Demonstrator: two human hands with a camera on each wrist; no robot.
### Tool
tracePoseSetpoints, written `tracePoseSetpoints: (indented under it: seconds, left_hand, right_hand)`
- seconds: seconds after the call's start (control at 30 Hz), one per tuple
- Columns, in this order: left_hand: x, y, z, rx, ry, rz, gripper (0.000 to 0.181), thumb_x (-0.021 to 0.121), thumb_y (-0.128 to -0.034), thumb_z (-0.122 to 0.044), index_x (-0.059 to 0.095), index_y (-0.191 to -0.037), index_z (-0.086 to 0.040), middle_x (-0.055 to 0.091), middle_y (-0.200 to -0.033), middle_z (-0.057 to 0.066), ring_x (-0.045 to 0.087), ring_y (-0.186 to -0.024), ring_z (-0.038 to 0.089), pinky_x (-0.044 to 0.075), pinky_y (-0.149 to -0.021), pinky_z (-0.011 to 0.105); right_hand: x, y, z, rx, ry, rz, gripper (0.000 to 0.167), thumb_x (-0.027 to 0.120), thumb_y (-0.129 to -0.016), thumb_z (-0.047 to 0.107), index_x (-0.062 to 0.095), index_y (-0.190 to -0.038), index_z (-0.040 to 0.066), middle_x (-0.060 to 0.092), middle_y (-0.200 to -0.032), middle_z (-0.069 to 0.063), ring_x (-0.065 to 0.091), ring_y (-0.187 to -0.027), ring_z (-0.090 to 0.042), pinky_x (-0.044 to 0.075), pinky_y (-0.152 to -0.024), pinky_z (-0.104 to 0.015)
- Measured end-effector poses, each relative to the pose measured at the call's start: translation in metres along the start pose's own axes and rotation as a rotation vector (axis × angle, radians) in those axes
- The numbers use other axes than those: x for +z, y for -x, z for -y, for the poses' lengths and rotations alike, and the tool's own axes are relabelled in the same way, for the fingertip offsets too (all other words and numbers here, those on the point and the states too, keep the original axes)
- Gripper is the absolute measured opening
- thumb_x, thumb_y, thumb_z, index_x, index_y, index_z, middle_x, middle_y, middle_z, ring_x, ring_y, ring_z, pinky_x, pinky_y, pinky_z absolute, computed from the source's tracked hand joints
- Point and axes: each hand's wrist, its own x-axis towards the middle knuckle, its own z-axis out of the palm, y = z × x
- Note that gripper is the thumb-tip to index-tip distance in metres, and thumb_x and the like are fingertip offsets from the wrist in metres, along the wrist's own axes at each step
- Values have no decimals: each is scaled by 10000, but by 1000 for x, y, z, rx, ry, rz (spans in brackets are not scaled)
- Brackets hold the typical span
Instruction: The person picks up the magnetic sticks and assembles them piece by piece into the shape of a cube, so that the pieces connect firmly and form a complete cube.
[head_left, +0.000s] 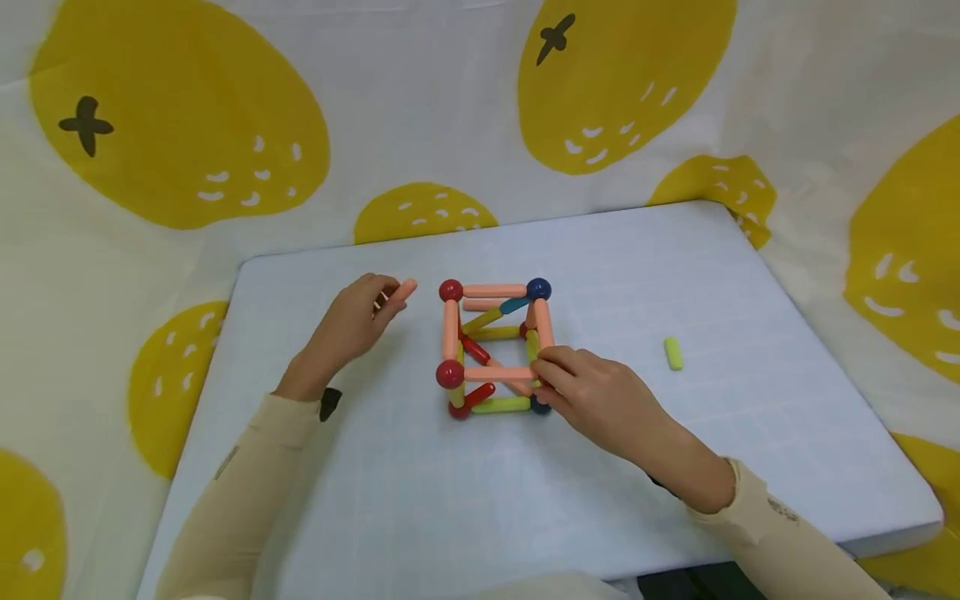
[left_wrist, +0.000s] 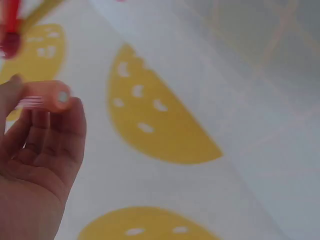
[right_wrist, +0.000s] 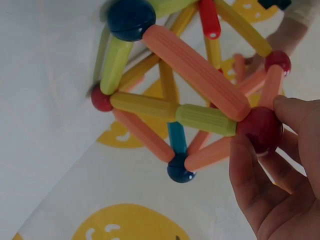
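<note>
A cube-like frame of magnetic sticks (head_left: 495, 291) and balls stands near the table's middle, with salmon sticks around its top. My right hand (head_left: 600, 400) is at its near right upper corner. In the right wrist view, those fingers pinch a red ball (right_wrist: 260, 131) where several sticks meet. A loose salmon stick (head_left: 403, 290) is pinched between thumb and fingers of my left hand (head_left: 352, 321), left of the frame and apart from it. From the near left lower corner, a short red stick (head_left: 480, 396) slants up with one end free. My right fingers cover the pinched ball in the head view.
A lime green stick (head_left: 673, 353) lies alone on the white-covered table (head_left: 750, 442), right of the frame. Behind and beside the table hangs white cloth (head_left: 420, 100) printed with large yellow fruits.
</note>
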Motion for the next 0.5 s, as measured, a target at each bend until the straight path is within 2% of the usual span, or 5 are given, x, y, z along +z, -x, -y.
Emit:
tracePoseSetpoints:
  seconds: [0.07,0.13,0.23,0.37,0.5]
  left_hand:
    - [-8,29,-20,52,31,-30,393,602,-1025,-375,578,-1256,-57,675,-1079,79,636,-936,223,585,-804,400]
    - [-9,56,-43,144,60,-41,352,657,-1005,-270,545,-1262,-57,685,-1075,70,652,-927,197,602,-806,378]
    - [4,85,-74,315,87,-12,405,733,-947,-171,540,-1283,-52,692,-1080,51,667,-929,153,609,-817,316]
    - [35,103,-100,488,55,84,372,734,-947,-188,591,-1273,-82,671,-1049,0,635,-894,105,570,-791,202]
    - [63,111,-110,515,-63,181,273,675,-992,-273,600,-1223,-151,646,-971,-58,600,-833,82,535,-749,162]
  right_hand:
    - [-1,1,-1,2,-2,-6,428,874,-809,279,742,-1170,90,708,-1107,-60,705,-872,-173,618,-717,-295]
    - [-3,2,-2,0,-2,-14,434,876,-806,276,740,-1171,85,707,-1116,-68,710,-888,-183,621,-725,-306]
    - [-4,3,-4,-1,-1,-22,437,876,-805,265,737,-1176,81,704,-1135,-77,714,-920,-197,624,-743,-321]
    - [-3,3,-3,-3,-14,-19,442,872,-810,257,728,-1188,79,696,-1149,-80,709,-930,-199,622,-753,-317]
    - [-1,3,-2,-8,-33,0,448,861,-819,265,721,-1203,82,691,-1164,-80,708,-946,-197,620,-763,-308]
